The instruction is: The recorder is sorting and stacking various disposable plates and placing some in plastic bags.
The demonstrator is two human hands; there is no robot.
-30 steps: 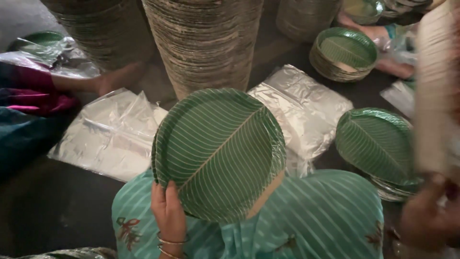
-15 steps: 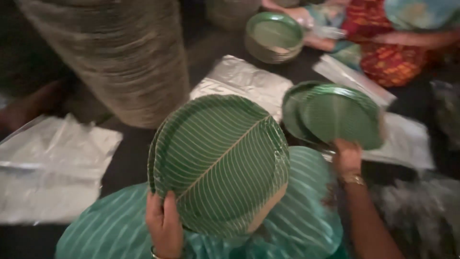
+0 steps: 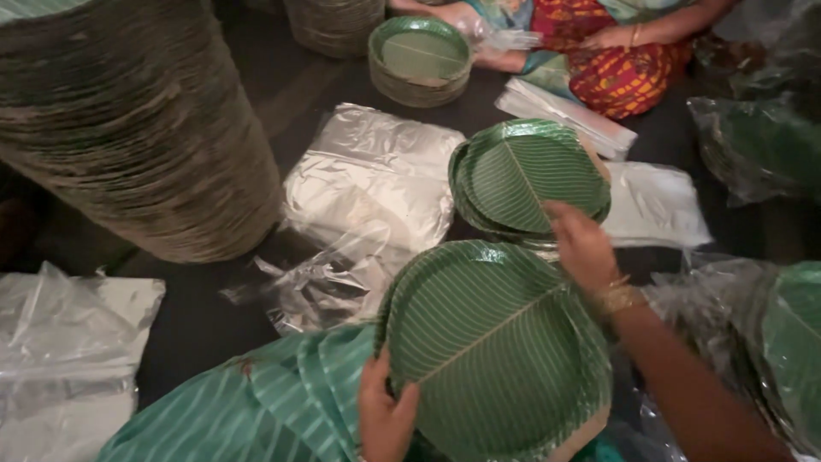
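Head view — left hand [image 3: 386, 417] grips leaf plate [image 3: 496, 342]; right hand [image 3: 581, 244] just above.

Matt ribbed green paper plates [image 3: 496, 342] lie beside glossy, crinkled clear plastic bags [image 3: 368, 188].

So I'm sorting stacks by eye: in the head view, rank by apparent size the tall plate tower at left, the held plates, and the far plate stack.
1. Tall plate tower
2. Held plates, nearness to the camera inflates them
3. Far plate stack
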